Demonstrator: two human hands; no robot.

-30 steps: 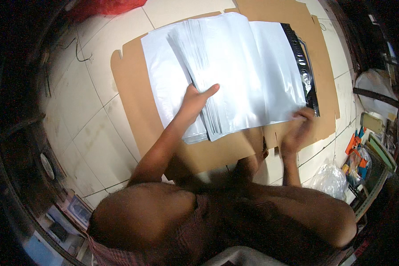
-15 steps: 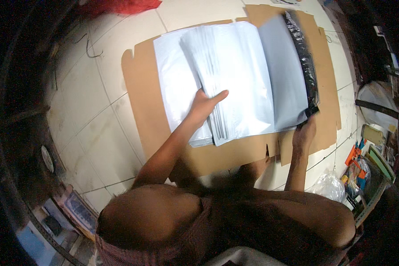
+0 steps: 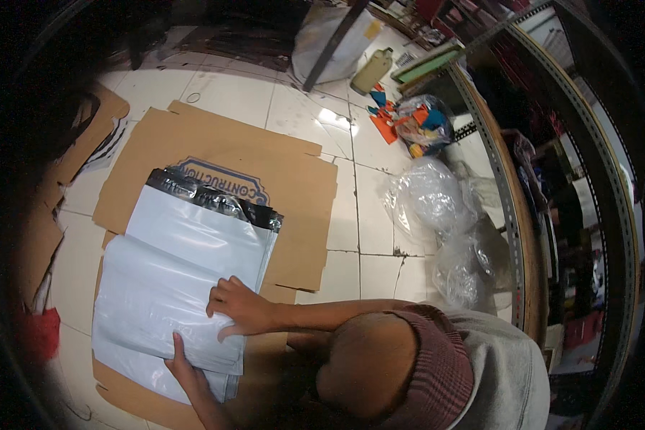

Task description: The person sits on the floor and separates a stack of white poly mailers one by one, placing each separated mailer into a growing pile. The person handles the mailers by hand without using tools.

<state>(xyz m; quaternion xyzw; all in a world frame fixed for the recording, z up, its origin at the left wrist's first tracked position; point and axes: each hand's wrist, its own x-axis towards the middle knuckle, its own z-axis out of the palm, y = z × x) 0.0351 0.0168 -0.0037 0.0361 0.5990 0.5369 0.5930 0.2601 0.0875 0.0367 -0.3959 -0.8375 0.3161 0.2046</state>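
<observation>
A stack of pale grey-white plastic mailing bags [image 3: 193, 233] lies on flattened brown cardboard [image 3: 304, 236], with a shiny black strip [image 3: 215, 201] along its far edge. Part of the stack is a bulging, folded-over sheaf [image 3: 150, 294] in front. My left hand [image 3: 185, 364] grips this sheaf at its near edge, thumb on top and fingers hidden underneath. My right hand [image 3: 238, 307] rests on top of the sheaf near its right side. Its fingers are bent, with the thumb apart from them.
Clear plastic bags [image 3: 437, 197] lie on the tiled floor to the right, beside a metal-framed shelf [image 3: 505, 193]. Beyond them are a bag of orange and blue items [image 3: 423, 125] and a yellowish container [image 3: 371, 70]. Red material [image 3: 43, 333] lies at left.
The view has swung right, bringing the shelf nearer. My right hand has left the black-edged end of the bag and now lies on the sheaf, close to my left hand, which still holds it.
</observation>
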